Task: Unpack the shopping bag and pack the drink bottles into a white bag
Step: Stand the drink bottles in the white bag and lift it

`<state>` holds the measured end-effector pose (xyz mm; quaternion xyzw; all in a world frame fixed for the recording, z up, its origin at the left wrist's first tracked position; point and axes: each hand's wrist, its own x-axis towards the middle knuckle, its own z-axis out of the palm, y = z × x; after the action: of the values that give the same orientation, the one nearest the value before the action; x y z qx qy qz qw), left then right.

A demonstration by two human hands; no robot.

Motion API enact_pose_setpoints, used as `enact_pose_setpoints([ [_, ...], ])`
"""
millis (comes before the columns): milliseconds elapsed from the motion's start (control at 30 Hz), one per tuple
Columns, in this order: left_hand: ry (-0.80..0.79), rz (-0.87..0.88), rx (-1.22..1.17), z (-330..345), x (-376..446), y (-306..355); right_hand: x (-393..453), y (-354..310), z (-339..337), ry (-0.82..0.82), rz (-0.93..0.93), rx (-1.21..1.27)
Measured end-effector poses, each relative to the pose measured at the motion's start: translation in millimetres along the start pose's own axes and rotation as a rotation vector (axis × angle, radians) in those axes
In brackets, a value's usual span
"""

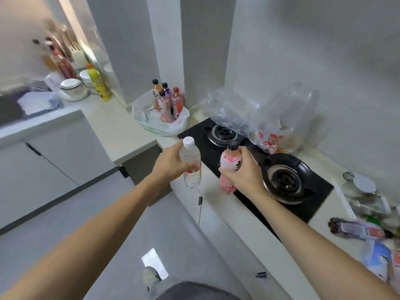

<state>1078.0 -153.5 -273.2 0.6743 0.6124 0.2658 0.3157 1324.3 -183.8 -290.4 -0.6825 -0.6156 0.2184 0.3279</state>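
My left hand (170,163) grips a clear water bottle (191,161) with a white cap, held upright above the counter's front edge. My right hand (244,172) grips a pink drink bottle (229,163) with a black cap, just left of the near burner. A white bag (155,120) stands in the counter corner with several drink bottles (166,100) upright in it. A crumpled clear shopping bag (270,126) with red print slumps over the back of the stove. Another purple-labelled bottle (357,231) lies on its side at the far right.
A black two-burner gas stove (255,169) fills the counter between my hands and the wall. A kettle lid and packets (363,191) crowd the right end. A rice cooker (72,89) and a yellow bottle (98,83) stand at the left by the sink.
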Motion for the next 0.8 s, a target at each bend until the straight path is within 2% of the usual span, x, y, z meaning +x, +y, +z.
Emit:
enact_pose_setpoints([
  [200, 0.097, -0.081, 0.037, -121, 21, -106, 44, -101, 115, -0.113, -0.061, 0.009],
  [400, 0.118, -0.128, 0.042, -203, 56, -175, 83, -176, 194, -0.148, -0.083, 0.059],
  [567, 0.118, -0.107, 0.017, -234, 112, -205, 132, -201, 238, -0.143, -0.091, 0.068],
  [800, 0.055, -0.048, -0.035, -252, 225, -230, 231, -205, 296, -0.108, -0.008, 0.134],
])
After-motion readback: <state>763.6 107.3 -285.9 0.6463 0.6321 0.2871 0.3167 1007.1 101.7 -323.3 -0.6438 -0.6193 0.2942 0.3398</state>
